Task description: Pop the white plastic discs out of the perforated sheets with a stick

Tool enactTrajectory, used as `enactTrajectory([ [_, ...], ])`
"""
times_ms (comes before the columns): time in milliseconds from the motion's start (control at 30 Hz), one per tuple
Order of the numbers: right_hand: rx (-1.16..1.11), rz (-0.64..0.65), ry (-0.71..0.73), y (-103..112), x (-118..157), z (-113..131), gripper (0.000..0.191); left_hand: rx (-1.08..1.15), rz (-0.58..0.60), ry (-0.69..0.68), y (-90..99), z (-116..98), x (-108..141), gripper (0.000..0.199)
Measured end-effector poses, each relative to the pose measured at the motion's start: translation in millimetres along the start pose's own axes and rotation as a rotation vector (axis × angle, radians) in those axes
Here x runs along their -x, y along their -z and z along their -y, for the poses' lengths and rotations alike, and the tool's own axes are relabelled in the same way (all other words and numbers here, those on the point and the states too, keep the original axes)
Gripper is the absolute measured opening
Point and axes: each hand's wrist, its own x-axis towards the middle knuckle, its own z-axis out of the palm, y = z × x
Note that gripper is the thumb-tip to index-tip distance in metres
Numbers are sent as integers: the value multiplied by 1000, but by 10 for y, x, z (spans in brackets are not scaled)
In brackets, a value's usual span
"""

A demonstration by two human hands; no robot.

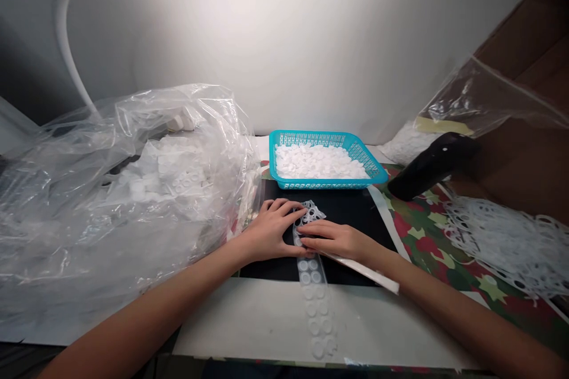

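Observation:
A long strip of clear round adhesive pads (312, 296) runs from the black mat (351, 207) down over a pale board (262, 320). Its upper end, punched with holes, lies under my hands. My left hand (271, 231) grips that end from the left, its fingertips on the pads. My right hand (334, 239) comes in from the right, its fingers over the same end and meeting the left fingertips. Between my fingers, the exact pinch points are hidden.
A teal plastic basket (284, 141) of white discs stands beyond the mat. A large clear plastic bag (111, 207) with white pieces bulges at the left. At the right lie a black handled object (433, 166) and a heap of perforated white waste strip (502, 243) on camouflage-patterned cloth (427, 249).

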Motion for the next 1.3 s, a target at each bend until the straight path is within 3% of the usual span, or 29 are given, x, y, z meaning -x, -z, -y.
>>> enactTrajectory([
  [400,60,-116,-113,-50,40,96,41,-7,22,30,-1,14,-18,83],
  [900,19,-262,-205,-176,-12,53,29,-129,-48,-35,-39,56,-23,86],
  [1000,6,-241,-151,-137,-41,54,23,-191,-123,-86,-27,25,8,78],
  [1133,-16,-173,-72,-82,-52,45,19,-315,-258,-172,9,-117,82,42],
  [1200,-26,-146,-58,-67,-50,48,20,-386,-284,-242,5,-196,132,26],
  [1300,-36,-120,-71,-56,-47,60,21,-479,-280,-303,-43,-264,217,21],
])
